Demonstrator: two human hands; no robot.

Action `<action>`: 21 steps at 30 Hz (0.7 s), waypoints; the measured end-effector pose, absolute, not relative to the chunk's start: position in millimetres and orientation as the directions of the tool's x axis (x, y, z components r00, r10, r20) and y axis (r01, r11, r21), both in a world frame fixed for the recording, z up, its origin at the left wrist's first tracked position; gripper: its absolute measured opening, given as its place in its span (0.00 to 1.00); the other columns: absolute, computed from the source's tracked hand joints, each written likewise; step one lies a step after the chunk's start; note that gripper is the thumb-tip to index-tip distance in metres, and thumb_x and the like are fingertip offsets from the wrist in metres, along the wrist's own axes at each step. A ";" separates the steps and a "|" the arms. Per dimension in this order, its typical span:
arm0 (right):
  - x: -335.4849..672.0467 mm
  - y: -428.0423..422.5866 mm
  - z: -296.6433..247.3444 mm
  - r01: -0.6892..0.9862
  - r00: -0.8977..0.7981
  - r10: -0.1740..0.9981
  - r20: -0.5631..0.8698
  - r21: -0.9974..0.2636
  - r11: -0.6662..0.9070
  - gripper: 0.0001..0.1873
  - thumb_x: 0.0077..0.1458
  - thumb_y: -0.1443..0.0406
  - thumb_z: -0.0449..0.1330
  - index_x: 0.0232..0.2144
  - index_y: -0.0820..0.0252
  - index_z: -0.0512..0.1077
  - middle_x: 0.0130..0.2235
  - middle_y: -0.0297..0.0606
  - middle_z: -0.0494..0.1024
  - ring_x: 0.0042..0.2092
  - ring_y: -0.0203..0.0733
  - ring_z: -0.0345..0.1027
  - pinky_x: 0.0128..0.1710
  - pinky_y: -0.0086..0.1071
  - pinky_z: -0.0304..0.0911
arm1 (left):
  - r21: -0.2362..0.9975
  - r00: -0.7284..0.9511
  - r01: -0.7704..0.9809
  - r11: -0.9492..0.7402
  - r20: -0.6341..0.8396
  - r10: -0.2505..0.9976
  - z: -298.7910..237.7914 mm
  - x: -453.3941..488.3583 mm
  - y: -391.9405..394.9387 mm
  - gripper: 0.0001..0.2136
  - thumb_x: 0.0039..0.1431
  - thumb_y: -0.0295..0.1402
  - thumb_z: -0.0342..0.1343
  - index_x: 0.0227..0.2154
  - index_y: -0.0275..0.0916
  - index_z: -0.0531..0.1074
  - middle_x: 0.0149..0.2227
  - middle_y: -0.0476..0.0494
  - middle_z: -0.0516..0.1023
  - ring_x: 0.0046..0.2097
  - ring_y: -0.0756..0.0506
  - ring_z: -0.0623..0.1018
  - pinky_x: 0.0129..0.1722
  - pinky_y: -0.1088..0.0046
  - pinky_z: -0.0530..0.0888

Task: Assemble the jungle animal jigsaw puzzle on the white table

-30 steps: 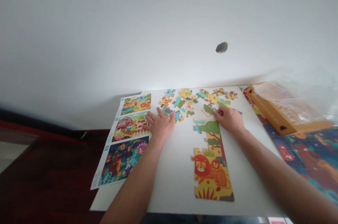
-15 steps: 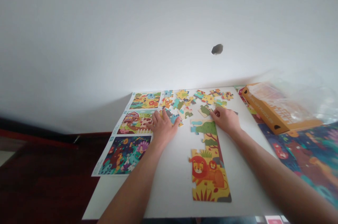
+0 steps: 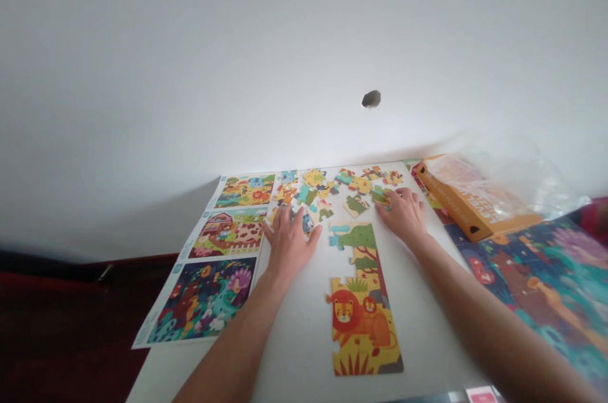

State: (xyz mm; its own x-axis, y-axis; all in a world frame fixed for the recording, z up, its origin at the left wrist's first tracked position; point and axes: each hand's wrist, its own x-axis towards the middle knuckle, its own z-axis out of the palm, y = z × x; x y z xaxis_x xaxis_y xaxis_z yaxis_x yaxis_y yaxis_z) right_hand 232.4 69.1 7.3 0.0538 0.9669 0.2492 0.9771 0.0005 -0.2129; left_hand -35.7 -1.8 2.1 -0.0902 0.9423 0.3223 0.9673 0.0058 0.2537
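My left hand (image 3: 291, 241) lies with fingers spread over several loose puzzle pieces, partly covering a blue-grey piece (image 3: 306, 220). My right hand (image 3: 405, 216) has its fingers apart, with the tips at a green and yellow puzzle piece (image 3: 380, 194), which they partly hide. Left of it, a green leafy piece (image 3: 356, 204) rests on the table. Between my forearms is a joined puzzle section (image 3: 363, 327) with a lion, a cub and a tree; its left edge is uneven.
More loose pieces (image 3: 314, 177) lie along the table's far side, by the white wall (image 3: 285, 73) with a hole. A picture sheet (image 3: 178, 263) sits at left. To the right, an orange box (image 3: 456, 200) with clear plastic (image 3: 517, 181) stands on a dark animal picture (image 3: 522, 276).
My right hand has shifted right, from the green leafy piece to the green and yellow one, and its fingers have spread. My left hand stays over the pieces. The view has turned slightly.
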 end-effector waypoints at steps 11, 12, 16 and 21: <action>228.5 72.7 5.6 0.934 -0.132 0.958 0.257 -0.292 0.207 0.15 0.58 0.56 0.60 0.45 0.54 0.72 0.55 0.43 0.72 0.54 0.55 0.63 0.48 0.44 0.58 | 0.416 0.532 0.672 -0.612 0.304 0.790 10.4 -17.3 -17.5 0.19 0.63 0.33 0.54 0.56 0.44 0.71 0.63 0.42 0.68 0.65 0.39 0.65 0.66 0.54 0.63; 228.8 73.1 5.7 0.932 -0.134 0.958 0.251 -0.296 0.208 0.14 0.58 0.55 0.60 0.44 0.54 0.72 0.54 0.43 0.72 0.54 0.55 0.63 0.48 0.45 0.58 | 0.419 0.556 0.663 -0.621 0.280 0.783 10.4 -17.8 -17.9 0.19 0.62 0.34 0.55 0.56 0.44 0.71 0.64 0.43 0.67 0.66 0.39 0.65 0.67 0.53 0.61; 229.6 73.8 5.4 0.942 -0.107 0.964 0.242 -0.286 0.176 0.15 0.58 0.53 0.60 0.43 0.54 0.72 0.50 0.42 0.74 0.51 0.55 0.64 0.48 0.45 0.57 | 0.419 0.590 0.664 -0.619 0.215 0.778 11.4 -19.4 -18.3 0.19 0.61 0.34 0.57 0.55 0.44 0.72 0.64 0.43 0.67 0.67 0.39 0.63 0.68 0.50 0.57; 226.7 72.2 3.3 0.953 -0.069 0.964 0.258 -0.269 0.140 0.19 0.57 0.52 0.62 0.46 0.55 0.73 0.48 0.45 0.73 0.51 0.55 0.64 0.48 0.45 0.57 | 0.428 0.589 0.670 -0.606 0.191 0.786 13.9 -18.6 -17.5 0.19 0.61 0.33 0.57 0.56 0.45 0.71 0.64 0.43 0.66 0.67 0.39 0.62 0.68 0.50 0.58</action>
State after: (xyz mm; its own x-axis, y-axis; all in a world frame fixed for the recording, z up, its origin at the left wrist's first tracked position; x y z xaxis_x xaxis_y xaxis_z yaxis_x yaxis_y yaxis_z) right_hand 226.7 72.2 3.3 -0.0689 0.9638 0.2576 0.9530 0.1400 -0.2687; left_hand -18.6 -17.5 13.9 0.5886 0.7856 0.1908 0.6701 -0.6062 0.4283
